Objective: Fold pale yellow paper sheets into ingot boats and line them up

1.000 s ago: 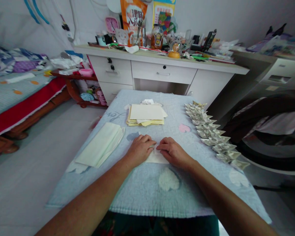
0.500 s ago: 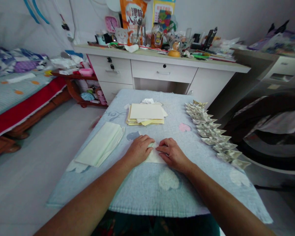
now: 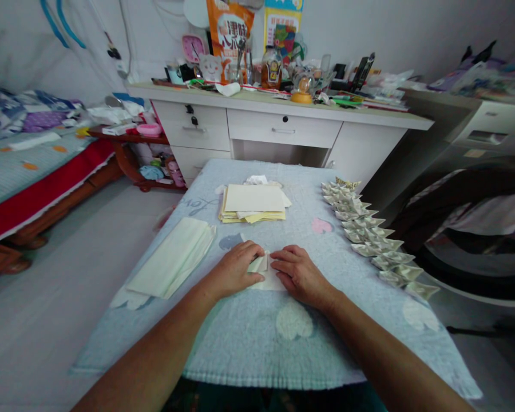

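A small pale sheet of paper [image 3: 269, 279], partly folded, lies on the cloth between my hands. My left hand [image 3: 239, 268] has its thumb and fingers closed around a raised flap at the paper's left side. On the right side, my right hand [image 3: 299, 273] rests with its fingers stretched over the paper, slightly apart. Its fingertips hide part of that edge. Beyond my hands sits a stack of cream and yellow paper [image 3: 255, 199]. To the left lies a pile of pale green folded sheets [image 3: 171, 257]. Several folded paper boats [image 3: 363, 229] line the table's right side.
The table is covered by a light blue patterned cloth [image 3: 240, 349]. Behind it stands a white desk [image 3: 283, 123] crowded with a jar, a pink clock and bags. A washing machine [image 3: 467, 171] is at the right, a bed [image 3: 38, 166] at the left.
My left fingers and thumb have spread a little around the paper, and a raised flap now shows between them. My right hand stays nearly in place. The view has shifted slightly.
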### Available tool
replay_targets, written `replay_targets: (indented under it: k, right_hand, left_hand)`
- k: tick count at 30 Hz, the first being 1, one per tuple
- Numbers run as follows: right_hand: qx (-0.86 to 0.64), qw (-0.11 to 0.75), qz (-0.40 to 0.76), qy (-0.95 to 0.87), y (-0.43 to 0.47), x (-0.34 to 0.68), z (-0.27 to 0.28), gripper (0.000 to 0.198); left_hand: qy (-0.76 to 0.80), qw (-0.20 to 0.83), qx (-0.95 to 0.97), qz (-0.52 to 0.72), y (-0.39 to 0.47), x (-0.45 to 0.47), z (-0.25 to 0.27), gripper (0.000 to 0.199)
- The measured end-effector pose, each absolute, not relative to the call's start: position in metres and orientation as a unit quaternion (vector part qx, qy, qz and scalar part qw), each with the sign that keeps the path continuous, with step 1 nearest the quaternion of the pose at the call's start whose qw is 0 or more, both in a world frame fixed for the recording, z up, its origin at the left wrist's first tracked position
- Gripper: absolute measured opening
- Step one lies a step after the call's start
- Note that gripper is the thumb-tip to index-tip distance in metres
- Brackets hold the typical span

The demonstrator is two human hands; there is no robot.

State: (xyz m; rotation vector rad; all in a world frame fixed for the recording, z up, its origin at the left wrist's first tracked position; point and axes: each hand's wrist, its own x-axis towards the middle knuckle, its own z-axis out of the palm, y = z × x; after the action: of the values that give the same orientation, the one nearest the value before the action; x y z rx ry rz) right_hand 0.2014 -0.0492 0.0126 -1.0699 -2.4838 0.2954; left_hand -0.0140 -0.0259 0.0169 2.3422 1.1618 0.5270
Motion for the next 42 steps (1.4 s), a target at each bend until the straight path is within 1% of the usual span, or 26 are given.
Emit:
replay_targets:
  k: [6,10,15,31,42]
  right_hand:
    - [-0.377,0.209,0.11,-0.896,-0.05,0.2,0.014,0.022]
    - [-0.379,0.21,0.11,-0.895,-0.049,0.2,0.012,0.024]
    - [-0.385,0.189,0.11,-0.897,-0.049,0.199,0.011,0.026]
    - [-0.389,0.189,0.11,-0.895,-0.05,0.199,0.012,0.028]
    - [-0.39,0.18,0.112,-0.896,-0.051,0.197,0.016,0.029]
  left_hand:
    - [0.419,0.181,0.867,0.2,-0.029,-0.011,0.016,0.011]
    - [0.414,0.152,0.875,0.2,-0.031,-0.008,0.015,0.014]
    - [0.413,0.148,0.876,0.198,-0.033,-0.006,0.016,0.014]
    - [0.397,0.143,0.885,0.195,-0.035,-0.007,0.016,0.012]
    - [0.388,0.1,0.901,0.169,-0.038,-0.005,0.015,0.01]
